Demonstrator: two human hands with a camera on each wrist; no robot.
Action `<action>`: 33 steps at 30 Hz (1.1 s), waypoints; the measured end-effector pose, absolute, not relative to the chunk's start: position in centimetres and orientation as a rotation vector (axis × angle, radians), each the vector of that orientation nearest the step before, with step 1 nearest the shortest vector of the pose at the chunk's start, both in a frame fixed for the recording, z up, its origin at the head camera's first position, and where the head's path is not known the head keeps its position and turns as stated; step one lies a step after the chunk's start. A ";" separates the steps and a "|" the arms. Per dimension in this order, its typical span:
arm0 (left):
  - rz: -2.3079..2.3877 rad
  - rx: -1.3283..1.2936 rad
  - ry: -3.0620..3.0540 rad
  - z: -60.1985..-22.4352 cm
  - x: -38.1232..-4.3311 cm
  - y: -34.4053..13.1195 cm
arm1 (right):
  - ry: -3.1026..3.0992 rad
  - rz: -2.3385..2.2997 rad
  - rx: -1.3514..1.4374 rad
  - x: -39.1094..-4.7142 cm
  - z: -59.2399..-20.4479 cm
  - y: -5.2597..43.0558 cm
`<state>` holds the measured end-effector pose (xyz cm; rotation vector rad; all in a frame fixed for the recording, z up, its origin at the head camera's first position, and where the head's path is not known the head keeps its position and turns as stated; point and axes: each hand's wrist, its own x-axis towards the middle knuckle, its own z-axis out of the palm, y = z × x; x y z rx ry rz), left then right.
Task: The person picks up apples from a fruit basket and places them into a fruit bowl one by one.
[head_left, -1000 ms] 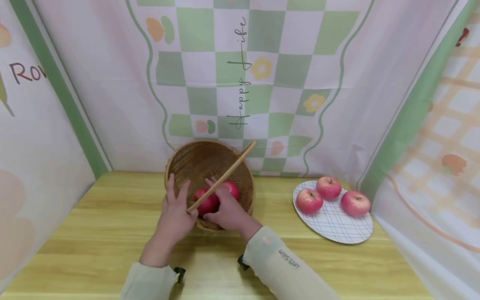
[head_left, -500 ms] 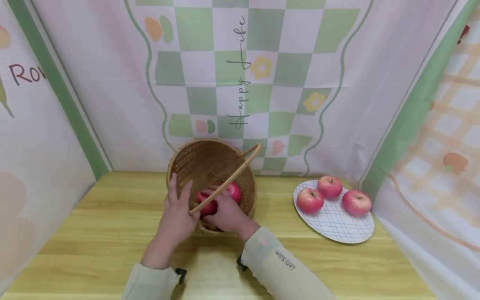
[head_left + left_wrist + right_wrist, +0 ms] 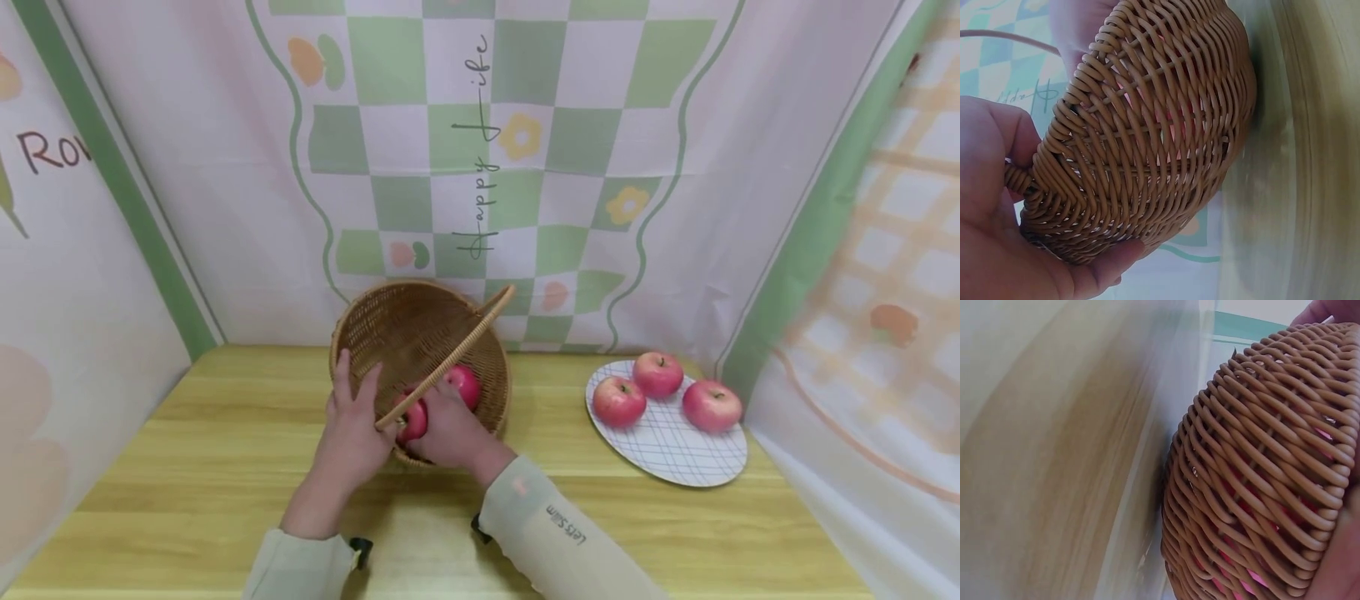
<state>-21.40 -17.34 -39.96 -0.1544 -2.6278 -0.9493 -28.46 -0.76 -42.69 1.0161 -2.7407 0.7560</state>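
Note:
A round wicker basket (image 3: 390, 321) with a hooped handle (image 3: 450, 360) stands tilted on the table, its opening toward me. My left hand (image 3: 351, 442) grips its left rim at the foot of the handle; in the left wrist view, the fingers of that left hand (image 3: 997, 225) wrap the rim and outer wall. Reaching over the near rim, my right hand (image 3: 453, 427) holds a red apple (image 3: 412, 421) inside the basket, its fingertips partly hidden. A second red apple (image 3: 463, 385) lies beside that hand. Through the weave in the right wrist view, red shows faintly.
To the right lies an oval white plate (image 3: 675, 458) with a checked pattern, bearing three apples (image 3: 657, 375). Behind the wooden table (image 3: 247, 442) hangs a green-and-white checked cloth (image 3: 480, 150). Printed cloths also hang at both sides.
My right hand has sunk lower into the basket, and its fingers have come round the left apple. That apple has turned and shifted toward me, showing its stem. My left hand stays put.

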 end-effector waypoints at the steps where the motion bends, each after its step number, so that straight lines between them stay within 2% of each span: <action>1: -0.947 -0.158 -2.624 -39.9 -21.4 -17.4 | -2.737 0.744 1.019 -28.4 -42.8 -0.8; 24: -0.956 -0.171 -2.643 -39.8 -21.4 -17.4 | -2.711 0.735 1.260 -29.3 -42.8 -0.2; 33: -0.957 -0.183 -2.642 -40.0 -21.5 -17.7 | -2.745 1.148 1.196 -29.4 -42.7 0.2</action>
